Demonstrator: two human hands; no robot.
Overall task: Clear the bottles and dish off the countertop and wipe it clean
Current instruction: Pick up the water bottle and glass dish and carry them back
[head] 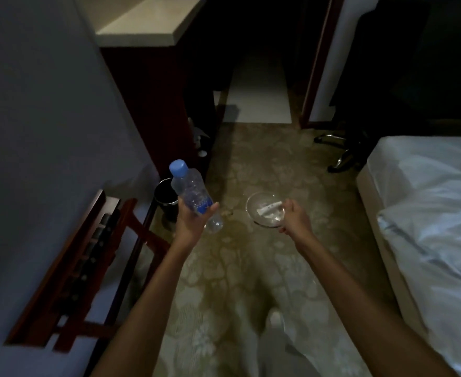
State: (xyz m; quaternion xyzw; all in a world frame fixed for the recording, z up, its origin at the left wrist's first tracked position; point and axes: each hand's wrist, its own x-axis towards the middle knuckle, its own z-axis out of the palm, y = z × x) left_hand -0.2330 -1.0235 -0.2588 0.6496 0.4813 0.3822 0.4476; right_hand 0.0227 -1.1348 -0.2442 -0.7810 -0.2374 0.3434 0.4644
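Head view: patterned carpet [240, 268] below.
Left hand [194, 219]: grips clear plastic bottle with blue cap [192, 195], tilted.
Right hand [296, 217]: pinches round clear glass dish [264, 209] by rim.

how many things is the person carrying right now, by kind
Clear plastic water bottle with blue cap, gripped in the left hand: 1
Clear glass dish holding a small white item, held at its rim by the right hand: 1
Total: 2
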